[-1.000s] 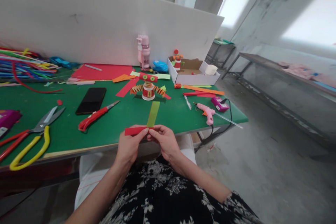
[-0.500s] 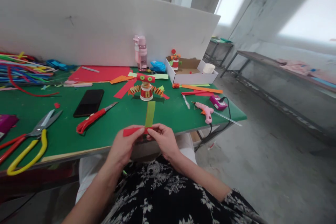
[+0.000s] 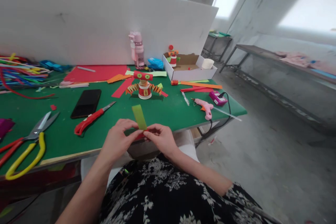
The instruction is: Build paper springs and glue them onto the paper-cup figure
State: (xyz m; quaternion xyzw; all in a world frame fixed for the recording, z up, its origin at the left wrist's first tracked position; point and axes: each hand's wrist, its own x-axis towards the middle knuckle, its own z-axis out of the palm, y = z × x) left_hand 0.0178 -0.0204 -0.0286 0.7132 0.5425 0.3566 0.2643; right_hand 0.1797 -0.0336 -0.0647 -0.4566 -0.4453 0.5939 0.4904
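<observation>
My left hand (image 3: 118, 140) and my right hand (image 3: 162, 138) meet at the front edge of the green table (image 3: 110, 119), both pinched on two crossed paper strips. The green strip (image 3: 139, 116) sticks up and leans left between my fingers. Only a bit of the red strip (image 3: 141, 135) shows under my fingertips. Straight beyond my hands stands a small paper robot figure (image 3: 144, 85) with folded orange arms.
Red-handled scissors (image 3: 90, 118) and a black phone (image 3: 86, 103) lie left of my hands; large yellow scissors (image 3: 25, 150) further left. A pink glue gun (image 3: 206, 106) with cord lies right. A white box (image 3: 187, 66), pink bottle (image 3: 136, 49) and pipe cleaners (image 3: 18, 71) sit behind.
The red strip has been folded in under my fingers, and the green strip now tilts left. My left hand has closed in toward my right. The view shifted slightly.
</observation>
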